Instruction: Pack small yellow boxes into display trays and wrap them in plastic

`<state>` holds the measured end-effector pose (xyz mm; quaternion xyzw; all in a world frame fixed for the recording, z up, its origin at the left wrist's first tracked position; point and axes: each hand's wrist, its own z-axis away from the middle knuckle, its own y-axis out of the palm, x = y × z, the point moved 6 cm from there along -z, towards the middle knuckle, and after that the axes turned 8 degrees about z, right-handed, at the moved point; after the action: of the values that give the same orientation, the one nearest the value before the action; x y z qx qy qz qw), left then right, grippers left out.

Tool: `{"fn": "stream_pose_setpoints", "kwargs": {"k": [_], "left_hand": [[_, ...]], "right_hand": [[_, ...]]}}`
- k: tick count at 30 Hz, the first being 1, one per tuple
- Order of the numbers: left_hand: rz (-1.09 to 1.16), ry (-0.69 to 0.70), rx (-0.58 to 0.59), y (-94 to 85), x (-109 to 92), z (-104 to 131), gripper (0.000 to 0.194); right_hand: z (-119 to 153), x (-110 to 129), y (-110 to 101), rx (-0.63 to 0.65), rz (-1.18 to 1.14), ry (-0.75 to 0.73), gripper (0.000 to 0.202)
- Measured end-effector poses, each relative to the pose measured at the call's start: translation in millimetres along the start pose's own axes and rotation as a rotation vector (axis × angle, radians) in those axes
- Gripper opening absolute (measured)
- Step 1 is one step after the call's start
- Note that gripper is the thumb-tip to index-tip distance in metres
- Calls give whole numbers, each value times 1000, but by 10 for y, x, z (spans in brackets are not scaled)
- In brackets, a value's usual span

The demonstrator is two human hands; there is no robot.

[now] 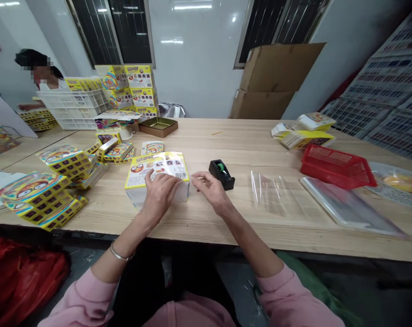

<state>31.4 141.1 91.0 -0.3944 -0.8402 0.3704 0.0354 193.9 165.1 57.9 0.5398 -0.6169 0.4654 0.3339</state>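
Head view. Landmark: black tape dispenser [222,174], on the counter [199,227].

Progress: a yellow-and-white printed box [173,165] is standing just left of the dispenser, its printed top panel lying in place and its plain side facing the person. Judgement: the box is looking formed, while work at its right edge is seeming unfinished; whether tape is already sealing it, cannot tell. Far left of the dispenser, yellow printed packs [35,186] are lying in loose piles; beyond it, back-left, similar boxes [141,77] are standing stacked. Clear film [267,188] is lying to its right, a red basket [335,165] farther right.

Grip: the left hand [160,190] is resting over the box, fingers bending loosely; cannot tell whether thumb and finger are pinching anything. The right hand [210,190] is hovering between box and dispenser, fingertips nearly meeting near the box's edge; anything held there, cannot tell.
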Motion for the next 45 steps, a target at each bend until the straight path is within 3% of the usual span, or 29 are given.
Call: {"fn": "stream_pose_setpoints", "kwargs": {"k": [3, 5, 8, 11, 14, 18, 23, 29, 34, 39, 45], "left_hand": [[164, -120, 16, -42, 198, -57, 13], [276, -199, 48, -48, 280, -94, 12], [460, -329, 76, -36, 354, -134, 15], [582, -407, 108, -10, 376, -137, 18], [471, -338, 45, -58, 359, -133, 15], [65, -47, -100, -157, 201, -121, 10], [-160, 122, -92, -150, 36, -109, 13], [-236, 182, -61, -180, -99, -161, 14], [-240, 144, -63, -145, -82, -194, 16], [-202, 64, -154, -215, -34, -146, 12], [-275, 92, -114, -187, -73, -21, 17]], "right_hand": [[-113, 109, -24, 138, 44, -122, 64], [-210, 161, 37, 238, 77, -160, 50], [-339, 206, 128, 258, 95, -178, 20], [-384, 203, 206, 275, 70, -161, 20], [-379, 171, 224, 266, 40, -123, 24], [-365, 158, 216, 213, 46, -117, 25], [-346, 227, 232, 187, 118, -257, 22], [-306, 286, 238, 151, 201, -407, 18], [-264, 289, 275, 132, 227, -427, 19], [-263, 250, 273, 114, 194, -371, 19], [-260, 306, 282, 149, 195, -409, 20]]}}
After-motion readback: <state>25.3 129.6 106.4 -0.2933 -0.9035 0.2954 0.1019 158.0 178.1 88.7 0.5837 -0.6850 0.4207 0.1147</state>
